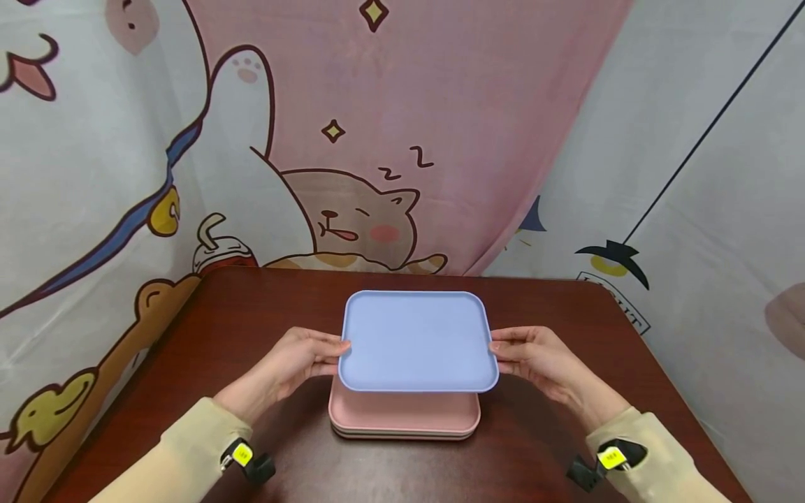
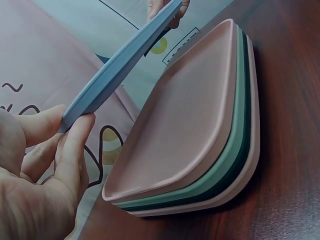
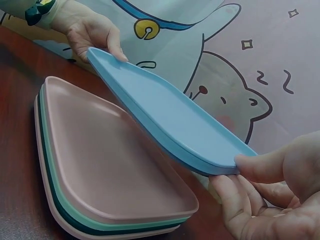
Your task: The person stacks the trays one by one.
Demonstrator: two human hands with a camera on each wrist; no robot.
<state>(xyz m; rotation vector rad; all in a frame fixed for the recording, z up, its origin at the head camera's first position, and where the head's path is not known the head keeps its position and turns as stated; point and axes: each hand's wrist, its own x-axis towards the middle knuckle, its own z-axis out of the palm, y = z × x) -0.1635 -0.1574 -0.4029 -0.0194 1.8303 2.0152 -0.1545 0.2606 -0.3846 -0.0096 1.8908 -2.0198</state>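
A light blue rectangular tray [image 1: 418, 341] with rounded corners is held up between both hands, its far side overlapping the tabletop in the head view. My left hand [image 1: 295, 360] pinches its left edge, thumb on the rim and fingers underneath. At the opposite short edge, my right hand [image 1: 534, 360] grips the same way. Below the blue tray sits a stack of trays whose top one is a pink tray [image 3: 115, 155]. Under that show a light green tray [image 2: 235, 145], a dark green layer and another pink tray [image 2: 255, 150]. The blue tray is raised clear of this stack and tilted.
The stack lies on a dark reddish-brown table [image 1: 264, 300]. Behind and beside the table hangs a cloth [image 1: 478, 105] printed with cartoon animals. Each wrist wears a strapped device, one on the left [image 1: 242, 454] and one on the right [image 1: 611, 457].
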